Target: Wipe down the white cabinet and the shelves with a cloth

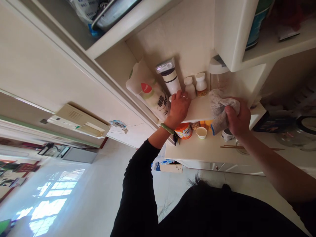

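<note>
My right hand (pixel 239 117) is closed around a crumpled grey cloth (pixel 219 110) with a blue edge, in front of the shelf (pixel 201 110). On that shelf, my left hand (pixel 180 106), with a green bangle at the wrist, has its fingers curled. A bit of something white shows beside the fingers; what they hold is mostly hidden. Close by stand a white tube-shaped container (pixel 172 82) with a dark band, a small white bottle (pixel 189 87) and another white bottle (pixel 201 86) with an orange label. A white printed bag (pixel 150 90) leans at the left.
A clear jar with a white lid (pixel 218 67) stands behind the cloth. On the counter below are an orange-labelled tub (pixel 184 131), a small cup (pixel 201 132), chopsticks (pixel 232 146) and a glass vessel (pixel 293 133). A shelf divider (pixel 229 33) juts out above right.
</note>
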### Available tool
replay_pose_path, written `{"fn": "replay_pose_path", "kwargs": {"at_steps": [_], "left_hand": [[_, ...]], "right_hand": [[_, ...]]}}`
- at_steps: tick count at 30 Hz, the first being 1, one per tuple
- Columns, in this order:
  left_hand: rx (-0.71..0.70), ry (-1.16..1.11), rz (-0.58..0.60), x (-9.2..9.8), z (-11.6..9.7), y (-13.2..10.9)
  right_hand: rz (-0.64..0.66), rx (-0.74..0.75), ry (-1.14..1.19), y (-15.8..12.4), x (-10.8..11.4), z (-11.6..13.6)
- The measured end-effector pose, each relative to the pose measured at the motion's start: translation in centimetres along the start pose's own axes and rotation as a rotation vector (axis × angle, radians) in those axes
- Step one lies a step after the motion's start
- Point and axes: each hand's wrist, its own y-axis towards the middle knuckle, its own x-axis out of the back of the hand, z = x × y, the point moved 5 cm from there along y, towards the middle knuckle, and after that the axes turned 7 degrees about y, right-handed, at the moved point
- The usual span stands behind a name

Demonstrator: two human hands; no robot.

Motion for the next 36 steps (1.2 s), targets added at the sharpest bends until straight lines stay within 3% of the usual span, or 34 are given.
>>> {"fn": "replay_pose_path", "kwargs": {"at_steps": [11, 14, 18, 23, 27, 30, 33, 36], "left_hand": [[-0.016, 0.030, 0.033, -0.1, 1.3, -0.9], [-0.016, -0.044, -0.012, 0.4, 1.0, -0.4], [0.038, -0.160, -0.122, 0.2, 0.6, 2.8], [0.131, -0.323, -0.143, -1.3, 0.8, 8.2], [0.201, -0.515, -0.196, -1.6, 1.1, 9.8], [0.192, -0.642, -0.283, -0.9, 0.9, 8.4], [0.186, -0.652, -0.370, 0.4, 0.3, 4.9], [0.140, -0.669, -0.349, 1.1, -0.9, 1.2]], "right_hand": [[0.042, -0.034, -0.041, 0.4, -0.1, 0.1], [0.036, -0.022, -0.027, 0.4, -0.2, 0.2], [0.024, -0.011, -0.019, 0.3, -0.2, 0.2], [0.037, -0.025, -0.016, 0.4, -0.2, 0.1], [0.044, -0.037, -0.002, 0.5, -0.1, 0.1], [0.050, -0.054, -0.004, 0.5, -0.2, 0.1], [0.027, -0.065, 0.007, 0.5, -0.2, 0.0], [0.003, -0.086, 0.009, 0.5, -0.3, -0.2]]}}
